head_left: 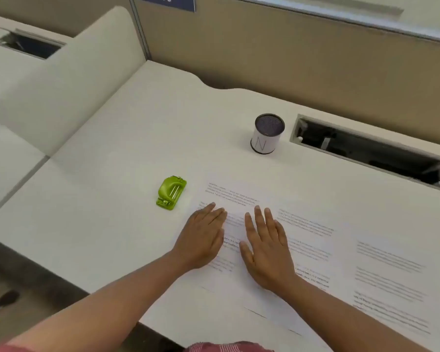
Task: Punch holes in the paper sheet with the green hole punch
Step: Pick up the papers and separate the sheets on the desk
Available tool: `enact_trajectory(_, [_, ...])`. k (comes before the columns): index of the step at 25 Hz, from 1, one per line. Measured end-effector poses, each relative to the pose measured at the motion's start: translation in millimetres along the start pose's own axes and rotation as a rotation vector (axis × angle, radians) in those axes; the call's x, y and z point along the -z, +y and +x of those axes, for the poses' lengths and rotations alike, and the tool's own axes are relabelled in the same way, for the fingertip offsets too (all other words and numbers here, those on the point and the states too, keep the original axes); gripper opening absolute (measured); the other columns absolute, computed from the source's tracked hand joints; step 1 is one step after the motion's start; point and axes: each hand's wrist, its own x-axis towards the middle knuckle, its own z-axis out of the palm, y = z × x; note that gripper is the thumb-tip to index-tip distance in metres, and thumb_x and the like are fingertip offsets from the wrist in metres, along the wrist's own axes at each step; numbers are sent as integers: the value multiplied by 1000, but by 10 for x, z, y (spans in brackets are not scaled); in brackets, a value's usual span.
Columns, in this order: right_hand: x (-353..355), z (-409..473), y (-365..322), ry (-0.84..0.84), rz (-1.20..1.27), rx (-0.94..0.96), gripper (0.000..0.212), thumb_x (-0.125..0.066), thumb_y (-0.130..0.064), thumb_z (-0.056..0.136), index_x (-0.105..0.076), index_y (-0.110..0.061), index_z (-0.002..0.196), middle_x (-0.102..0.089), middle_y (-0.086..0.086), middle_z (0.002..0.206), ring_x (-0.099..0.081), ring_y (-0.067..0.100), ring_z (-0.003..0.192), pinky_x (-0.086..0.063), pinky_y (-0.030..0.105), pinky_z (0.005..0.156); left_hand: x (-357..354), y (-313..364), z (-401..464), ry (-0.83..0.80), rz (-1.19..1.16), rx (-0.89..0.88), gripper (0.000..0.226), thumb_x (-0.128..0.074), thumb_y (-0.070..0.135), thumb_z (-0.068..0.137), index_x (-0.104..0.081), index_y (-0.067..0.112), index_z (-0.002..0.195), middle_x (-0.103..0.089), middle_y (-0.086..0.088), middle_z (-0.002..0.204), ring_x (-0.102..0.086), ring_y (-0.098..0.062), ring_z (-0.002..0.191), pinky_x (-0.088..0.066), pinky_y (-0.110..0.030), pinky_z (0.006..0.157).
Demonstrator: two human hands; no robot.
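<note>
Hole punch: we see the green hole punch (171,192) lying on the white desk (117,158), at about 10 o'clock from our hands, near the left edge of the paper but apart from it, with nothing touching it.
Paper: a printed sheet (241,199) lies flat on the desk straight in front of us; more printed pages (381,273) spread toward 3 o'clock, and we cannot tell where one sheet ends and the next begins.
Left hand: our left hand (201,237) rests palm down on the paper, fingers straight and together, gripping nothing.
Right hand: our right hand (267,247) lies flat just beside it, fingers slightly spread, pressing on the paper and gripping nothing.
Cup: a white mesh pen cup (267,134) stands upright at 12 o'clock, well beyond the paper.
Desk slot: a long open cable slot (366,153) runs at 2 o'clock, right of the cup.
Partition: a tan wall panel (290,59) rises behind the desk.
</note>
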Motion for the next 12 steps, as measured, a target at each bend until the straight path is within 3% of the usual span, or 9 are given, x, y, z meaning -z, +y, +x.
enact_trajectory(4, [-232,-76,3,-69,-82,41,69,-26,-61,103,-13,-30,163,2,1,172,6,26,158,-2,53,123,-64,-76,-96,28,-10,162,50,-63,30,92,-61,12,138,-58,-6,147,-43,-33,144,-39,-54,112])
enact_trajectory(8, [-361,-99,69,-79,-119,48,70,-26,-64,102,-13,-30,163,-3,3,173,2,26,159,-9,58,122,-36,-95,-54,-77,-98,548,71,-59,48,92,-38,18,153,-31,-8,161,-25,-32,146,-31,-53,113])
enact_trajectory(12, [-393,-107,72,-62,-114,58,71,-28,-64,102,-14,-30,163,-4,3,173,0,25,159,-10,59,122,19,-126,37,-91,-223,685,80,-64,48,90,-30,18,155,-28,-9,155,-28,-33,138,-32,-46,110])
